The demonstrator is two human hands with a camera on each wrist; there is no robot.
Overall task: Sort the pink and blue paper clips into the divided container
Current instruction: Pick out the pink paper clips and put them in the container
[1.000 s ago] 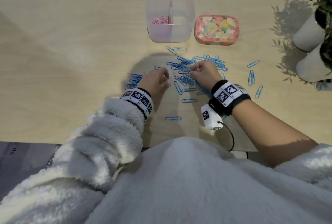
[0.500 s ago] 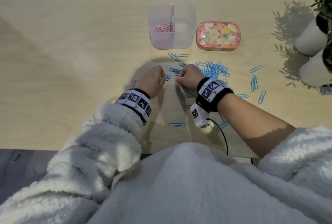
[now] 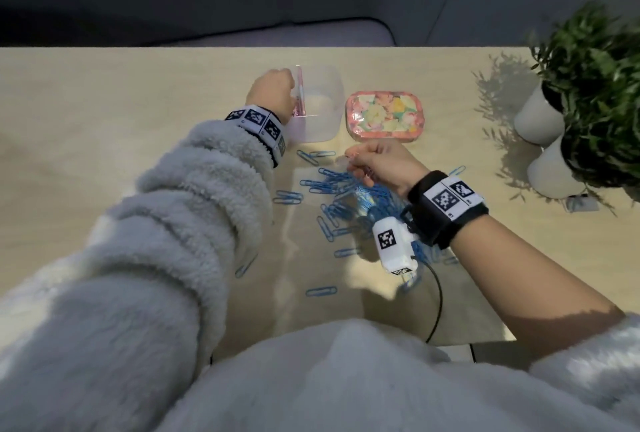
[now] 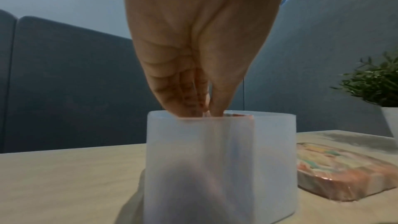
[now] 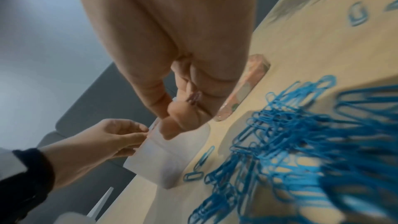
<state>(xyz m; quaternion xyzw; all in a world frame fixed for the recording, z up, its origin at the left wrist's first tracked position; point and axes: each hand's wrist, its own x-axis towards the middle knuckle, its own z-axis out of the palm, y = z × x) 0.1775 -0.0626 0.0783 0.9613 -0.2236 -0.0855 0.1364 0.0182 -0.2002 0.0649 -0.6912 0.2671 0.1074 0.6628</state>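
Observation:
The translucent divided container (image 3: 330, 92) (image 4: 215, 159) (image 5: 155, 159) stands at the back of the table, with a pink divider (image 3: 300, 92) down its middle. My left hand (image 3: 272, 92) (image 4: 204, 108) (image 5: 129, 134) reaches down into its left compartment with fingers and thumb bunched; the rim hides the fingertips. My right hand (image 3: 355, 163) (image 5: 183, 117) hovers just in front of the container, fingers curled round a pink paper clip (image 5: 194, 99). Below it lies a heap of blue paper clips (image 3: 343, 185) (image 5: 290, 151).
A flowered tin (image 3: 384, 114) (image 4: 336, 173) (image 5: 243, 91) lies right of the container. Two white pots (image 3: 538, 116) with a green plant (image 3: 588, 85) (image 4: 374, 89) stand at the right edge. Stray blue clips (image 3: 320, 291) lie near the table's front edge.
My left hand rose from the table beside the clips and went to the container's left compartment. My right hand lifted off the blue heap and moved toward the container.

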